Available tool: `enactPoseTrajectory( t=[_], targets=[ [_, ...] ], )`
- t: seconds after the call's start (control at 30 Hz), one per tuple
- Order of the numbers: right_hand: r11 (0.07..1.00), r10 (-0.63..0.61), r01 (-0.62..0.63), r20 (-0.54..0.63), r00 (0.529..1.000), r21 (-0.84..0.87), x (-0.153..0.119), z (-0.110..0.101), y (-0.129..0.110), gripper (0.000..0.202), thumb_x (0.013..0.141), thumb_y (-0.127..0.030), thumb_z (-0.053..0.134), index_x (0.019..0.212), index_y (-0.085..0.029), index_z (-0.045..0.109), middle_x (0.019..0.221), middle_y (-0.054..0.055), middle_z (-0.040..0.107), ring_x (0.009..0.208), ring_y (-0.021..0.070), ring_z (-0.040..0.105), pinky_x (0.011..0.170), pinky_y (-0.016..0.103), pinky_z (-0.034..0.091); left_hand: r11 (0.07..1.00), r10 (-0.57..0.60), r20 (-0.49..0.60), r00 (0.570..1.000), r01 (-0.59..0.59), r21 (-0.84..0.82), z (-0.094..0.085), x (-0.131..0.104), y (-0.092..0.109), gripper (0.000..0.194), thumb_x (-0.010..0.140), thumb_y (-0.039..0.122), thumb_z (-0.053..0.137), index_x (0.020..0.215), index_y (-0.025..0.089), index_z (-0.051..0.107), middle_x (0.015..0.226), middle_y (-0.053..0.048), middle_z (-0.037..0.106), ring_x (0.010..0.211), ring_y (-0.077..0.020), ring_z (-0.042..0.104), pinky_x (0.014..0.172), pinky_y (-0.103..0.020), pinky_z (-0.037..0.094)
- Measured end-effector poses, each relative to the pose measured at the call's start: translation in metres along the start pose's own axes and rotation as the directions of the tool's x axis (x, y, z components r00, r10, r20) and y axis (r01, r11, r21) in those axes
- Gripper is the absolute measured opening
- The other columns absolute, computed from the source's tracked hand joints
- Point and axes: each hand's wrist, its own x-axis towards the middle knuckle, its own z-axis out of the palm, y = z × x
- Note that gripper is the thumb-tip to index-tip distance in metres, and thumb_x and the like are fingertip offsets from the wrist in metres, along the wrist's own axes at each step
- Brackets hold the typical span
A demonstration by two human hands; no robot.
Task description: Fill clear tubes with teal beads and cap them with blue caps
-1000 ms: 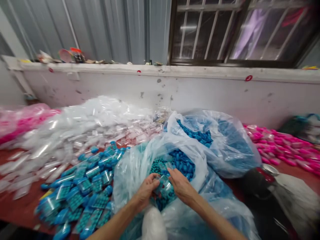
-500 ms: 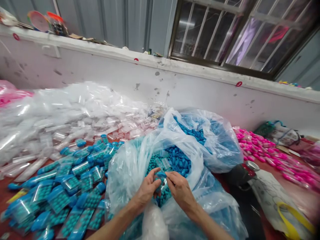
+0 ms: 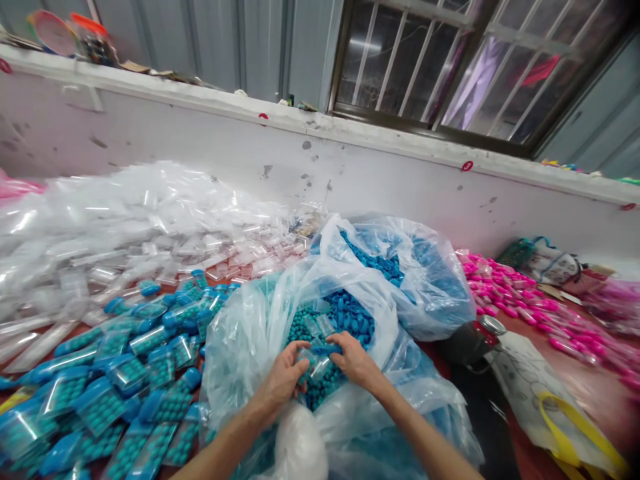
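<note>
Both hands are over an open clear plastic bag (image 3: 240, 340) holding teal beads (image 3: 325, 383) and blue caps (image 3: 355, 317). My left hand (image 3: 286, 373) has its fingers curled round a small clear container (image 3: 316, 360). At its right, my right hand (image 3: 353, 360) pinches a blue piece at the container's upper end. Clear empty containers (image 3: 321, 325) lie on the beads just beyond the fingers. To the left is a heap of filled containers with blue caps and teal beads (image 3: 100, 407).
Clear empty containers (image 3: 150, 220) are piled at the back left. Behind the front bag sits another bag of blue pieces (image 3: 435, 287). Pink containers (image 3: 520, 287), a dark flask with a metal lid (image 3: 493, 325) and a pale bag with yellow handles (image 3: 540, 387) stand to the right.
My right hand has risen slightly and its fingers have spread a little. My left hand has moved slightly left in the view, as has the whole scene.
</note>
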Motion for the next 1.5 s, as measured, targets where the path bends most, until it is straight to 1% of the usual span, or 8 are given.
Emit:
enactPoseTrajectory(
  t=[0.13,0.27,0.4,0.6,0.93,1.1,1.3,1.5],
  targets=[
    [0.995,0.028,-0.015,-0.132,0.991,0.102,0.004,-0.001,0.009,0.046,0.067,-0.007,0.047,0.111,-0.015,0.054,0.101,0.009,0.057,0.081,0.0161,0.057,0.080,0.029,0.043,0.994,0.000,-0.009,1.000,-0.001,-0.110,-0.003,0.001,-0.003,0.051,0.066,0.040,0.058,0.107,0.015,0.040,0.066,0.004,0.055,0.038,-0.0063,0.048,0.034,-0.017,0.027],
    [0.976,0.131,-0.174,-0.283,0.950,-0.132,-0.002,-0.023,0.007,0.027,0.080,-0.017,0.041,0.100,-0.015,0.060,0.092,0.010,0.062,0.080,0.0176,0.059,0.075,0.028,0.042,0.989,-0.001,0.002,1.000,0.001,-0.145,-0.006,0.001,-0.003,0.051,0.063,0.041,0.062,0.103,0.016,0.042,0.069,0.004,0.055,0.039,-0.0063,0.049,0.033,-0.017,0.028],
    [0.861,0.277,-0.322,-0.167,0.946,-0.395,-0.006,-0.027,-0.014,0.042,0.088,-0.041,0.034,0.069,-0.020,0.064,0.072,0.009,0.067,0.076,0.0217,0.062,0.066,0.029,0.040,0.986,0.010,0.019,1.000,-0.006,-0.169,-0.007,0.001,-0.006,0.048,0.064,0.042,0.062,0.100,0.016,0.043,0.068,0.004,0.056,0.038,-0.0056,0.048,0.032,-0.016,0.027],
    [0.823,0.347,-0.332,-0.054,0.936,-0.460,0.020,0.016,-0.035,0.042,0.081,-0.050,0.042,0.090,-0.015,0.065,0.088,0.015,0.068,0.083,0.0266,0.064,0.068,0.032,0.043,0.987,0.027,-0.010,1.000,-0.029,-0.157,-0.008,0.003,-0.013,0.048,0.063,0.043,0.063,0.099,0.017,0.044,0.066,0.004,0.056,0.037,-0.0055,0.049,0.032,-0.016,0.027],
    [0.989,-0.081,0.073,0.056,0.995,0.125,0.004,-0.003,-0.035,0.036,0.084,-0.026,0.041,0.114,-0.015,0.058,0.104,0.010,0.065,0.098,0.0208,0.058,0.085,0.031,0.042,0.983,0.063,0.036,0.997,-0.056,-0.174,-0.008,0.003,-0.015,0.045,0.069,0.040,0.060,0.104,0.018,0.043,0.067,0.004,0.055,0.041,-0.0056,0.049,0.035,-0.016,0.029],
    [0.938,-0.084,0.027,0.152,0.985,0.345,-0.012,-0.002,-0.040,0.037,0.085,-0.022,0.038,0.115,-0.017,0.058,0.083,0.004,0.068,0.070,0.0161,0.061,0.065,0.028,0.049,0.987,0.095,0.098,0.991,-0.081,-0.140,-0.007,-0.002,-0.010,0.049,0.068,0.043,0.062,0.104,0.017,0.044,0.068,0.003,0.055,0.039,-0.0043,0.045,0.035,-0.016,0.028],
    [0.966,-0.206,0.233,-0.215,0.955,0.110,-0.019,0.009,-0.035,0.036,0.083,-0.016,0.042,0.114,-0.020,0.058,0.101,0.009,0.065,0.094,0.0215,0.058,0.086,0.038,0.043,0.981,0.052,0.138,0.989,-0.025,-0.194,-0.006,-0.004,-0.006,0.053,0.069,0.044,0.062,0.110,0.017,0.043,0.068,0.002,0.057,0.039,-0.0040,0.045,0.034,-0.015,0.025],
    [0.947,-0.101,0.167,-0.236,0.967,0.276,-0.030,0.017,-0.039,0.032,0.083,-0.021,0.046,0.112,-0.020,0.059,0.102,0.007,0.065,0.093,0.0201,0.058,0.084,0.034,0.045,0.976,0.078,0.146,0.986,-0.046,-0.213,-0.005,-0.002,-0.009,0.048,0.070,0.041,0.063,0.108,0.016,0.047,0.069,0.002,0.055,0.040,-0.0034,0.044,0.036,-0.016,0.028]
  ],
)
